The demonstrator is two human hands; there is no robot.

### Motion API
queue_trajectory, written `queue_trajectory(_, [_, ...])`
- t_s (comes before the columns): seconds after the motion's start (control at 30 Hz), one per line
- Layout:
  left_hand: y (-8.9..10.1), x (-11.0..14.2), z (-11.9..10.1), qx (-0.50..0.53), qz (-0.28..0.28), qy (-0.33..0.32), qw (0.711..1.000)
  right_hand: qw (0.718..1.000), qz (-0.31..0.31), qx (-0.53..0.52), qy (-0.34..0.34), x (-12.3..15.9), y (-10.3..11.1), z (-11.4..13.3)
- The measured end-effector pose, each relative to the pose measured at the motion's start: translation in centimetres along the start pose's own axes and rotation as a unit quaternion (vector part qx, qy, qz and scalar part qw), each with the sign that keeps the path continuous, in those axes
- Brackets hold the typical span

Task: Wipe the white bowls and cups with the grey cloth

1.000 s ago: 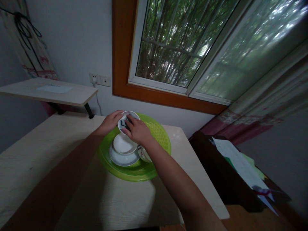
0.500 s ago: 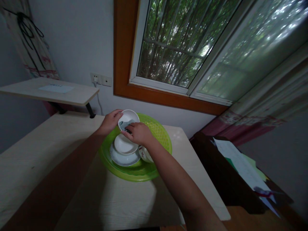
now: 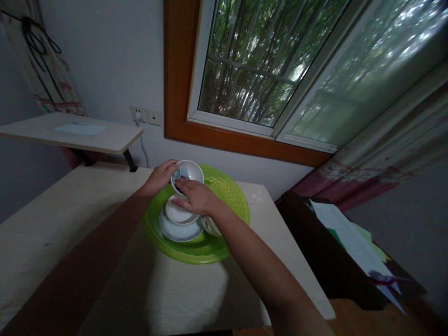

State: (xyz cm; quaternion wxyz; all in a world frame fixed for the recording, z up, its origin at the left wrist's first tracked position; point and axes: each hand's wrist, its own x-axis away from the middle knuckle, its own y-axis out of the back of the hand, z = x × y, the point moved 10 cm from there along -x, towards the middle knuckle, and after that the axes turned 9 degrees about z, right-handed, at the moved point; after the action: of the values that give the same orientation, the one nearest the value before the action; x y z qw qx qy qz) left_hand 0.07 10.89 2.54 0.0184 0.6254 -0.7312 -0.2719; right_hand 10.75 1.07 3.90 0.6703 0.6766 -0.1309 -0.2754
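My left hand (image 3: 161, 178) grips the left rim of a white bowl (image 3: 195, 171), tilted above the back of a green plastic basket (image 3: 185, 256). Inside that bowl is a grey-blue cloth (image 3: 182, 172), partly covered by fingers. My right hand (image 3: 198, 197) presses the cloth against the bowl's inner wall, thumb held apart. Below it, a smaller white bowl (image 3: 181, 214) rests on a white plate (image 3: 180, 233) with a patterned rim. A white bowl with red decoration (image 3: 209, 226) sits beside them, partly hidden by my right forearm.
The basket stands on a pale wooden table (image 3: 182, 294). At the left is a raised shelf (image 3: 115, 142) bearing a paper sheet (image 3: 80, 128). A wall socket (image 3: 145, 115) and a window (image 3: 252, 70) are behind. Papers (image 3: 350, 238) lie on dark furniture at the right.
My right hand has slid left and the cloth has shifted with it toward the bowl's left side. My left hand keeps its grip on the bowl, which has barely moved.
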Motion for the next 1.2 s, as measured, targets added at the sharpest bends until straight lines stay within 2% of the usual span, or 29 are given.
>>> queue_trajectory(0.13, [-0.6, -0.1, -0.2, -0.006, 0.025, -0.012, 1.0, 0.997, -0.012, 0.051, -0.057, -0.1, -0.4, -0.7])
queue_trajectory(0.3, [-0.8, -0.1, -0.2, -0.015, 0.021, -0.017, 1.0, 0.985, -0.018, 0.094, -0.142, 0.1, -0.2, -1.6])
queue_trajectory(0.53, [0.0, 0.5, -0.7, -0.027, -0.012, 0.0, 1.0, 0.975, 0.031, 0.11, -0.192, 0.2, 0.8, -1.9])
queue_trajectory(0.7, [0.5, 0.6, -0.8, -0.031, -0.028, 0.01, 0.999, 0.979, 0.061, 0.093, -0.172, 0.0, 1.0, -1.4])
queue_trajectory(0.97, [0.6, 0.6, -0.4, 0.004, -0.032, 0.003, 0.999, 0.997, 0.033, 0.03, -0.059, -0.1, 0.9, 0.2])
queue_trajectory(1.1, [0.5, 0.5, -0.4, 0.033, -0.029, 0.006, 0.999, 0.999, 0.013, 0.004, -0.052, -0.2, 0.7, 0.2])
queue_trajectory(1.2, [0.0, 0.3, -0.5, 0.029, -0.005, 0.002, 1.0, 0.998, 0.01, 0.011, -0.062, -0.4, 0.4, 0.2])
